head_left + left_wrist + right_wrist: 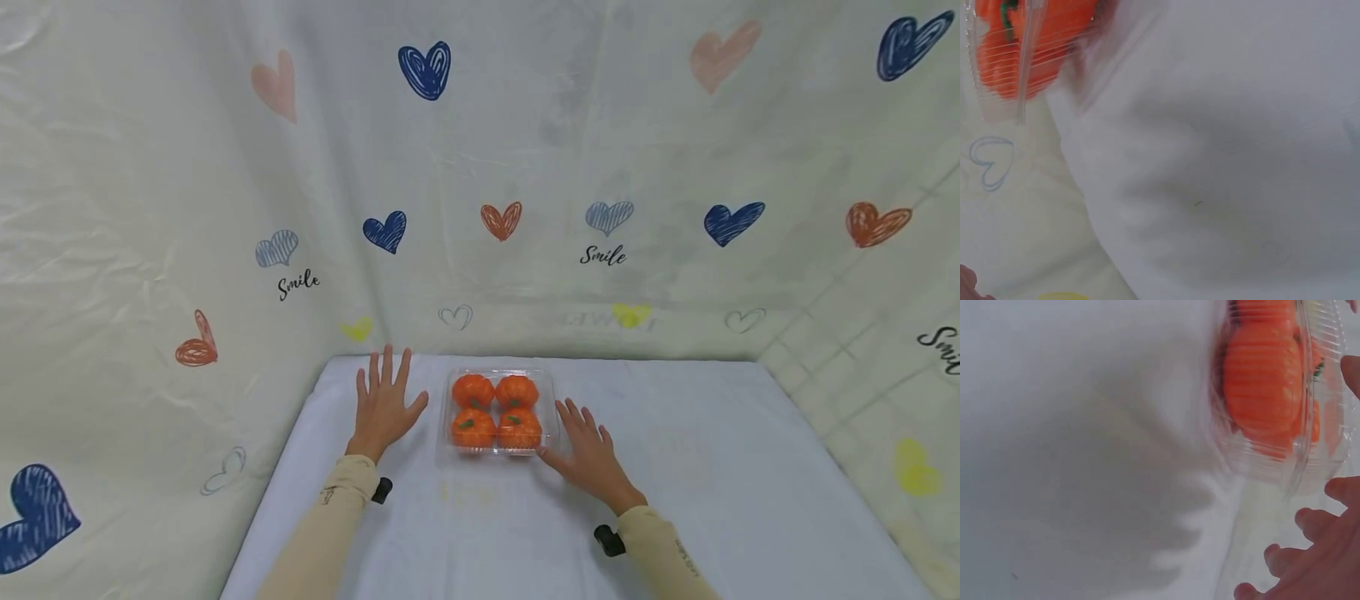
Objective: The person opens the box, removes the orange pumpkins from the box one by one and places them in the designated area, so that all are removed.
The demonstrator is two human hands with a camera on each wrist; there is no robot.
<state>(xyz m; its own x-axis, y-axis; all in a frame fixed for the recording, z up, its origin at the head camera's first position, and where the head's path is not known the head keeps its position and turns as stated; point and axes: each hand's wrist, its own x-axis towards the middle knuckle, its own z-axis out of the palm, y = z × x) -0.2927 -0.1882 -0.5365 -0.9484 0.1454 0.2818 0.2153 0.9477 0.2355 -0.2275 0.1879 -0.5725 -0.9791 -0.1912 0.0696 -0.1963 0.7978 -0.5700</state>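
Note:
A clear plastic clamshell box [551,396] with several small orange pumpkins [473,428] inside sits near the table's back edge, its lid down. To its left, my left hand [384,412] is held with fingers straight and spread, apart from the box. My right hand [591,458] is at the box's right side, fingers extended, thumb near the front right corner; whether it touches cannot be told. The right wrist view shows the box [1297,456] beside the straight fingers of that hand [1322,562]. Only a bit of the left hand [967,287] appears in the left wrist view.
A white cloth covers the table [712,467]. Behind and to the sides hangs a pale curtain [540,150] printed with hearts and the word "Smile". Dark wrist cameras [609,540] are strapped at both sleeves.

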